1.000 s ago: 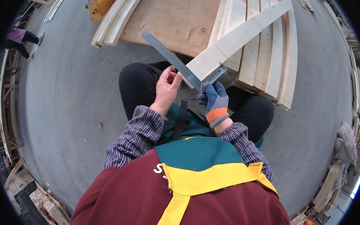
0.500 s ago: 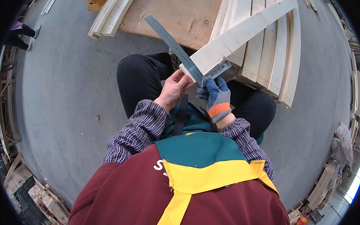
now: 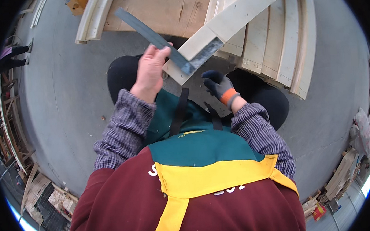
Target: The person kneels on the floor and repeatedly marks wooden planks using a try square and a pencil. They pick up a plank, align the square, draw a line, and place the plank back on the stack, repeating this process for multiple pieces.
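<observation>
My left hand (image 3: 147, 71), bare, grips the long metal blade of a carpenter's square (image 3: 135, 24). The square lies askew over the near end of a pale wooden board (image 3: 246, 11), its ridged stock reaching along the board's right side. This board slants up to the right across other wood, and its near corner juts out over my lap. My right hand (image 3: 222, 88), in a grey and blue glove with an orange cuff, hangs just right of that corner, clear of board and square. Its fingers are loosely bent and apart, with nothing visible in them.
Several curved wooden mouldings (image 3: 293, 45) lie side by side at the right of a brown worktop (image 3: 153, 9). More mouldings (image 3: 96, 15) rest at its left edge. A person (image 3: 14, 56) stands far left. Stacked timber lines both sides of the grey floor (image 3: 66, 118).
My left hand has moved from the board's end up onto the square's blade. My right hand has let go of the square and drawn back. The square has shifted along the board, away from its end.
</observation>
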Demonstrator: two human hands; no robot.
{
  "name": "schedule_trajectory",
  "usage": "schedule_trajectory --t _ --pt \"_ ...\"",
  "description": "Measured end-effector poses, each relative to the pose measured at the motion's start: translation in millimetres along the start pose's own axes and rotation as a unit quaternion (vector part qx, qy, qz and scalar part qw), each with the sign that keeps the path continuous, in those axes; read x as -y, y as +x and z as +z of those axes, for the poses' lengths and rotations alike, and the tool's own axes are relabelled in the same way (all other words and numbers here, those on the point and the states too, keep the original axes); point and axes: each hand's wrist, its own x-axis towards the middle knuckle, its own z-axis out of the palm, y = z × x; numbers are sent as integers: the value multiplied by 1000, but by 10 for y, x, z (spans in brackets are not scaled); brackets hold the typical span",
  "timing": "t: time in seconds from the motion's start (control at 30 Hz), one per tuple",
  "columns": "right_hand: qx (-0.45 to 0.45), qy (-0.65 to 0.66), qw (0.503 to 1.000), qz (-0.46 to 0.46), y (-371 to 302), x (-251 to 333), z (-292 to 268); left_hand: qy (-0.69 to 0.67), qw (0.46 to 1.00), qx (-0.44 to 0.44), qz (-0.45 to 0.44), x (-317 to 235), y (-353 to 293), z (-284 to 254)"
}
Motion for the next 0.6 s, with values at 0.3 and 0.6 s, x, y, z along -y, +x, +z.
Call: schedule_trajectory --t 0.3,0.6 --pt "120 -552 821 76 803 -1058 480 -3 959 -162 234 -1152 504 -667" --pt "89 -474 870 103 734 -1200 244 383 785 -483 64 130 792 -3185"
